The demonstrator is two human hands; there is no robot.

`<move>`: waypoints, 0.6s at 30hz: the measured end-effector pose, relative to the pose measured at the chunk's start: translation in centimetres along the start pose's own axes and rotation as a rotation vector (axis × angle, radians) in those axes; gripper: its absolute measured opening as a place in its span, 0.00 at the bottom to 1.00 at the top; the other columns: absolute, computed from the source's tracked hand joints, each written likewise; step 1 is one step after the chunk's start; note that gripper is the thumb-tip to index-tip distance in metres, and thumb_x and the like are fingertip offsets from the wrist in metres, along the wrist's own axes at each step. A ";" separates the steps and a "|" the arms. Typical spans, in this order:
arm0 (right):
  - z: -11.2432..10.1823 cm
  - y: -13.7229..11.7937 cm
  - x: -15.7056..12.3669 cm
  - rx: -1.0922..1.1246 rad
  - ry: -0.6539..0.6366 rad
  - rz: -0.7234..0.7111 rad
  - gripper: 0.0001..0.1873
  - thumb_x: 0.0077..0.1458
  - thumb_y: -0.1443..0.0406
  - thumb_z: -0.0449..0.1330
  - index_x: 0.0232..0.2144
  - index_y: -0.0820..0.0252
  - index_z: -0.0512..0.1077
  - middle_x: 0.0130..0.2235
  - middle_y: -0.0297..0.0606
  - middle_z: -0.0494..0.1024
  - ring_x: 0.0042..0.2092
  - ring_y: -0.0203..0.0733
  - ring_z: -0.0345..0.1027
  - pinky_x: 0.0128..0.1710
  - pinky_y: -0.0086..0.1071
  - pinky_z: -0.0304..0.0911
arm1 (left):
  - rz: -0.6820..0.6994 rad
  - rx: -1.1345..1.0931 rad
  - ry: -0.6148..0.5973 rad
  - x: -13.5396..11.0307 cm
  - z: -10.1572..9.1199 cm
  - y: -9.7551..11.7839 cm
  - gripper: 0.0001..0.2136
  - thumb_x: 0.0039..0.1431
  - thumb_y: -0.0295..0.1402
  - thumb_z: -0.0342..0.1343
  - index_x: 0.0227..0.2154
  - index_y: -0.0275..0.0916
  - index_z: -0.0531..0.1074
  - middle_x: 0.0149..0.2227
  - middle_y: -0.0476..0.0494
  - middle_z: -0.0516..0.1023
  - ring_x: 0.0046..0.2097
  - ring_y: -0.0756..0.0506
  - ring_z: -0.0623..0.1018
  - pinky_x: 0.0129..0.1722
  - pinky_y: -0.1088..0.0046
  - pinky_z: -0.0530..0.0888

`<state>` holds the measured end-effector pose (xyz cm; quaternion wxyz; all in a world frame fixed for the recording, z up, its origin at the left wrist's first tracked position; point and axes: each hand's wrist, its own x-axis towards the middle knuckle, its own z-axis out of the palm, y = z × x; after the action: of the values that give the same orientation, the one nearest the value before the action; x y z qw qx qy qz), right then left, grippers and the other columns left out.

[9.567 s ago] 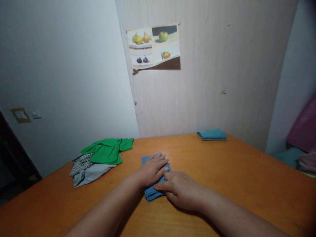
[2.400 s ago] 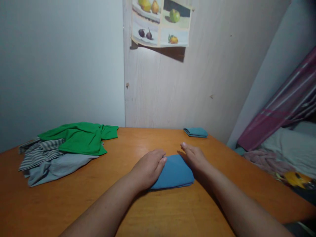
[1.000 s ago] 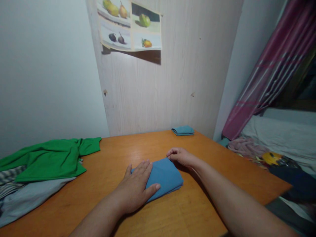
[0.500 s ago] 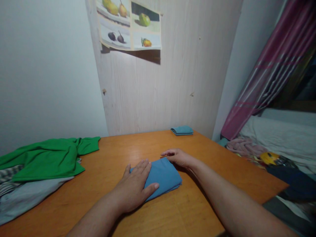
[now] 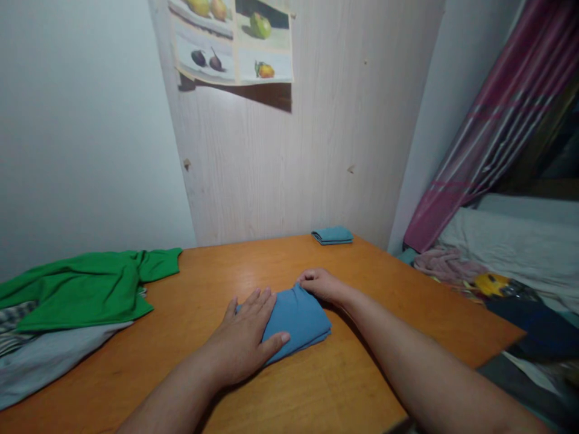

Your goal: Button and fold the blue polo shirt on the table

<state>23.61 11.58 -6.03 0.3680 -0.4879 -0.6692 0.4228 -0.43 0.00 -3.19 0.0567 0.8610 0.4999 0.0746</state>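
Folded blue cloth (image 5: 296, 319) lies on counter (image 5: 353, 386). Left hand (image 5: 246, 340): palm flat, fingers extended, resting on cloth's left part. Right hand (image 5: 322, 285), apart from left: fingertips pinched on far corner. Advised: steady left pressure, gentle pull at corner, layers kept aligned.

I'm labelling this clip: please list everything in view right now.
Table: 1, orange, centre
Walls: at least 2, pale, beyond table
Fruit picture: 1, multicoloured, on wall
Blue cloth: 1, blue, folded, on table
Teal cloth: 1, teal, folded, table's far edge
Green shirt: 1, green, table's left
Striped cloth: 1, dark and pale, under shirt
Grey cloth: 1, grey, under shirt
Curtain: 1, magenta, upper right
White cloth: 1, white, far right
Pink cloth: 1, pink, right
Yellow item: 1, yellow, right
Navy cloth: 1, navy, lower right
Clutter: count unclear, mixed, lower right
Left hand: 1, bare, flat on blue cloth
Right hand: 1, bare, pinching blue cloth's far corner
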 end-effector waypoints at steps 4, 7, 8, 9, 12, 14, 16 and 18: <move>-0.3 0.4 0.3 -0.114 0.094 -0.062 0.05 0.46 0.70 0.56 0.25 0.62 0.73 0.24 0.31 0.73 0.27 0.34 0.63 0.26 0.25 0.56 | -0.032 -0.009 -0.002 0.0 0.0 0.1 0.42 0.60 0.62 0.37 0.69 0.39 0.42 0.70 0.38 0.43 0.70 0.33 0.48 0.65 0.40 0.45; -1.2 0.7 0.2 -0.308 0.132 -0.136 0.05 0.48 0.70 0.55 0.25 0.61 0.72 0.26 0.32 0.73 0.29 0.35 0.64 0.27 0.25 0.55 | -0.058 -0.011 -0.007 0.1 0.2 -0.1 0.44 0.59 0.62 0.37 0.69 0.36 0.40 0.70 0.34 0.44 0.70 0.32 0.51 0.65 0.39 0.44; -1.5 0.7 0.2 -0.372 0.138 -0.155 0.06 0.48 0.70 0.55 0.25 0.61 0.72 0.26 0.32 0.74 0.30 0.35 0.65 0.28 0.25 0.55 | -0.059 -0.012 -0.004 0.1 0.3 -0.2 0.44 0.59 0.62 0.37 0.69 0.36 0.41 0.70 0.33 0.44 0.69 0.32 0.51 0.65 0.39 0.43; -1.9 0.6 0.1 -0.425 0.142 -0.164 0.06 0.48 0.70 0.55 0.26 0.61 0.72 0.26 0.32 0.74 0.30 0.35 0.65 0.28 0.26 0.55 | -0.059 -0.012 -0.002 0.1 0.4 -0.3 0.44 0.59 0.62 0.37 0.69 0.36 0.41 0.70 0.33 0.44 0.69 0.32 0.51 0.65 0.39 0.43; -2.7 -0.1 -0.5 -0.535 0.151 -0.153 0.07 0.48 0.69 0.55 0.27 0.60 0.74 0.27 0.33 0.75 0.30 0.36 0.66 0.28 0.26 0.55 | -0.060 -0.012 0.008 0.2 0.5 -0.5 0.44 0.59 0.62 0.38 0.69 0.37 0.43 0.69 0.33 0.45 0.69 0.32 0.51 0.66 0.40 0.43; -2.9 -0.7 -1.1 -0.603 0.141 -0.158 0.07 0.49 0.68 0.56 0.28 0.59 0.74 0.29 0.34 0.77 0.31 0.37 0.66 0.29 0.27 0.55 | -0.062 -0.012 0.008 0.3 0.5 -0.5 0.44 0.59 0.62 0.39 0.69 0.37 0.44 0.69 0.33 0.46 0.69 0.32 0.51 0.66 0.40 0.42; -2.9 -1.1 -1.5 -0.670 0.114 -0.179 0.07 0.49 0.67 0.56 0.28 0.59 0.75 0.30 0.35 0.78 0.32 0.38 0.67 0.30 0.28 0.55 | -0.061 -0.014 0.005 0.3 0.3 -0.3 0.43 0.59 0.62 0.38 0.69 0.37 0.44 0.69 0.33 0.46 0.69 0.32 0.51 0.65 0.39 0.41; -2.7 -1.2 -1.7 -0.702 0.085 -0.196 0.07 0.49 0.68 0.56 0.28 0.58 0.75 0.31 0.35 0.78 0.33 0.38 0.68 0.31 0.28 0.55 | -0.053 -0.016 0.002 0.2 0.1 -0.2 0.43 0.59 0.62 0.38 0.69 0.37 0.44 0.69 0.34 0.46 0.69 0.32 0.51 0.65 0.38 0.40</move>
<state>26.05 10.30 -4.03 0.2444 -0.5350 -0.8013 0.1095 -0.42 0.29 -3.30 0.0652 0.8469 0.5219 0.0781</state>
